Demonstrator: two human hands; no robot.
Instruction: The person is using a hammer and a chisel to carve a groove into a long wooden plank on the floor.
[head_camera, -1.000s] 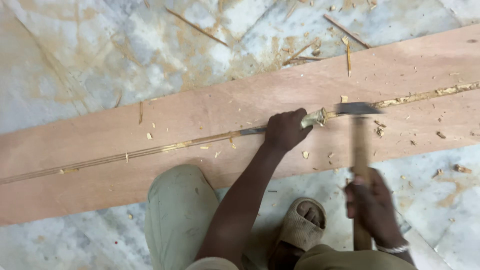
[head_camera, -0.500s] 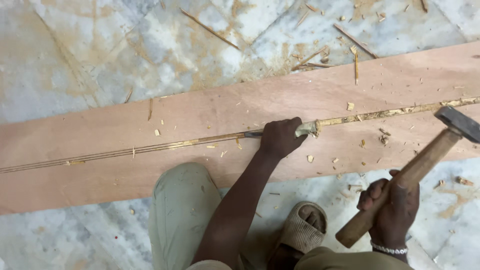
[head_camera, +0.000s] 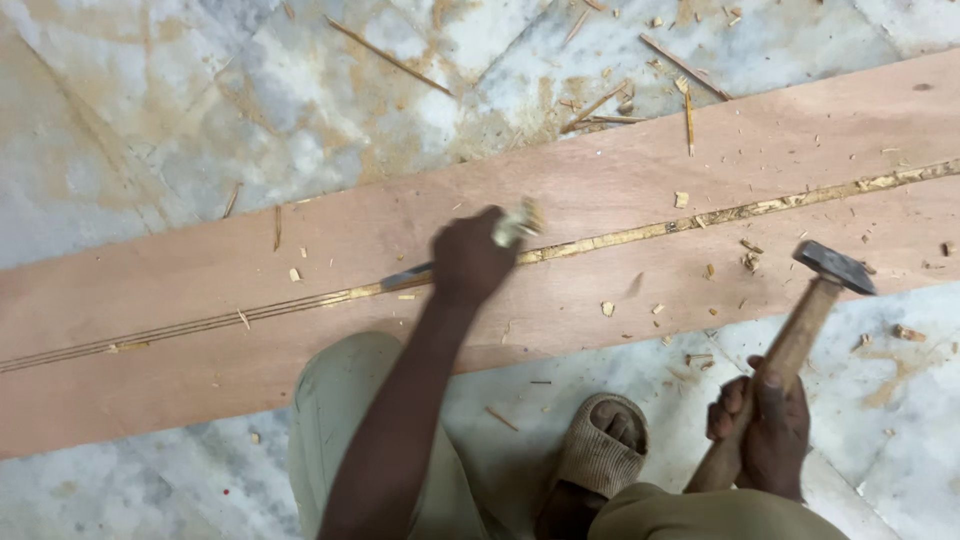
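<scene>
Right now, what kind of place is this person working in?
Probably a carpentry work spot on a marble floor. A long wooden board lies there with a groove cut along it, wood chips lie scattered, and the hands hold a chisel and hammer.

A marble floor (head_camera: 180, 110) is carrying a long wooden board (head_camera: 200, 300); wood chips (head_camera: 606, 308) and splinters (head_camera: 388, 56) are lying scattered across both.

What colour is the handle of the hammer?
The hammer handle is light brown wood, held in the right hand. The head view shows it best.
</scene>
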